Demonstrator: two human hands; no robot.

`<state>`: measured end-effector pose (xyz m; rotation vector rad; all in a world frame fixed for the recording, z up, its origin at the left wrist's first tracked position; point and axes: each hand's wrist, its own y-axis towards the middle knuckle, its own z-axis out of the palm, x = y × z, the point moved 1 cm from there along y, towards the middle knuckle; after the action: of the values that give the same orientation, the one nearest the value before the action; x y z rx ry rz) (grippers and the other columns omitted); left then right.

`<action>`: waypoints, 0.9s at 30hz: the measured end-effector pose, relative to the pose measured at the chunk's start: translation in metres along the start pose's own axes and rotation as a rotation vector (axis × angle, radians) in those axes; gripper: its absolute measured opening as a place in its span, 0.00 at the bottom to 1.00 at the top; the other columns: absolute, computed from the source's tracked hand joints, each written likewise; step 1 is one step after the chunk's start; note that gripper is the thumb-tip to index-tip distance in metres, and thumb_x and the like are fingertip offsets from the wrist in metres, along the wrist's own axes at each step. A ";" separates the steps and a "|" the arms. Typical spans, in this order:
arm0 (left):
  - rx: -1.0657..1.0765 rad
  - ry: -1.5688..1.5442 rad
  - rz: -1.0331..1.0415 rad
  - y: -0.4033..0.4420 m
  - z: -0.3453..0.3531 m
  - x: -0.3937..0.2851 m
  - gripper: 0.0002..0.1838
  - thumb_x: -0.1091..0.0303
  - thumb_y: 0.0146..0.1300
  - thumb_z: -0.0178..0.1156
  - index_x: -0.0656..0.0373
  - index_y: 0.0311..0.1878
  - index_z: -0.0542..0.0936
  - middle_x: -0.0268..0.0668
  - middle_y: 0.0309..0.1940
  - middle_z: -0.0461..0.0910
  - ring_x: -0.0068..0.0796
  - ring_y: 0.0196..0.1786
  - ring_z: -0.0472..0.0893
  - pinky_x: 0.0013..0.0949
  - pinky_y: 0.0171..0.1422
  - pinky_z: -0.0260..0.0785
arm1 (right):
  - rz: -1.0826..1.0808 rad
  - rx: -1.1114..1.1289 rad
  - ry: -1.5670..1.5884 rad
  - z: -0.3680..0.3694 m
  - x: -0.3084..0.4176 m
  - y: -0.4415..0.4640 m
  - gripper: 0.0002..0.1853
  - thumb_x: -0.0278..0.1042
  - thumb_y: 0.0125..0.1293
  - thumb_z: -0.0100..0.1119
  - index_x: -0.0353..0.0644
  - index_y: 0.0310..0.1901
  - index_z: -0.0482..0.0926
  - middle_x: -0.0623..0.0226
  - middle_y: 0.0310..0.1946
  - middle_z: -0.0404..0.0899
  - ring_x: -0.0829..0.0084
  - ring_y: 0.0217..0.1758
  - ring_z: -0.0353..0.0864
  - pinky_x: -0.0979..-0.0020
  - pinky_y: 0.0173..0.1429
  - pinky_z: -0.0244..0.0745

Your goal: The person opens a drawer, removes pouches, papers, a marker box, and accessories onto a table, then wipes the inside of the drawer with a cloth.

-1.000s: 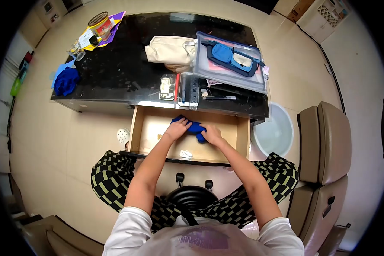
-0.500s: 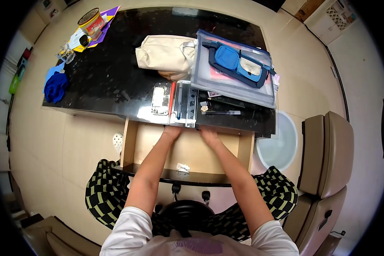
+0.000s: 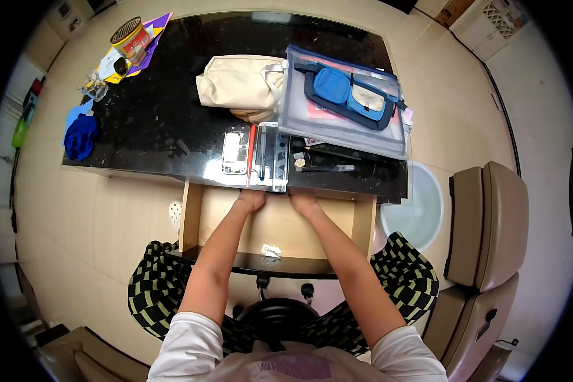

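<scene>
Both my hands reach into the back of an open wooden drawer, beneath the table's front edge. My left hand shows only its back and wrist; its fingers disappear under the tabletop. To its right, my right hand is hidden the same way, so what either one touches or holds cannot be seen. A small white item with printing lies near the drawer's front. Just above the hands, on the table, are a clear plastic case, a red stick-like item and a white flat tray-like item.
On the black table lie a cream pouch, a mesh zip bag with a blue waist bag on it, a pen, blue cloth and a tub. A basin stands right, beside a brown sofa.
The view has shifted slightly. A little more of both hands shows below the table edge, and they remain inside the drawer. The things on the table have stayed put.
</scene>
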<state>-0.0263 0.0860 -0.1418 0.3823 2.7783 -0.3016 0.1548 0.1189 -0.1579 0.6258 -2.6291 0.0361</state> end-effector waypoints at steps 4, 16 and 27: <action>0.163 -0.071 -0.045 -0.007 -0.012 -0.008 0.27 0.70 0.55 0.43 0.57 0.61 0.61 0.50 0.61 0.60 0.47 0.62 0.61 0.41 0.66 0.51 | -0.073 0.048 -0.097 -0.006 0.003 -0.010 0.20 0.29 0.56 0.45 0.40 0.53 0.67 0.48 0.57 0.62 0.50 0.61 0.58 0.59 0.64 0.54; 0.219 -0.117 -0.034 -0.043 -0.014 -0.028 0.36 0.78 0.48 0.48 0.45 0.64 0.60 0.33 0.68 0.48 0.35 0.69 0.49 0.56 0.66 0.46 | -0.091 0.280 -0.162 -0.040 0.031 -0.043 0.31 0.23 0.48 0.51 0.47 0.59 0.64 0.53 0.58 0.59 0.52 0.61 0.57 0.63 0.64 0.57; 0.283 -0.127 -0.074 -0.066 -0.014 -0.039 0.32 0.77 0.54 0.47 0.39 0.64 0.60 0.28 0.69 0.46 0.30 0.70 0.47 0.53 0.67 0.45 | -0.020 0.429 -0.154 -0.052 0.052 -0.067 0.31 0.24 0.51 0.52 0.48 0.60 0.62 0.51 0.55 0.62 0.53 0.57 0.62 0.64 0.61 0.61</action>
<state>-0.0146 0.0182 -0.1051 0.3137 2.6327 -0.7154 0.1634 0.0432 -0.0935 0.8230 -2.7820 0.5797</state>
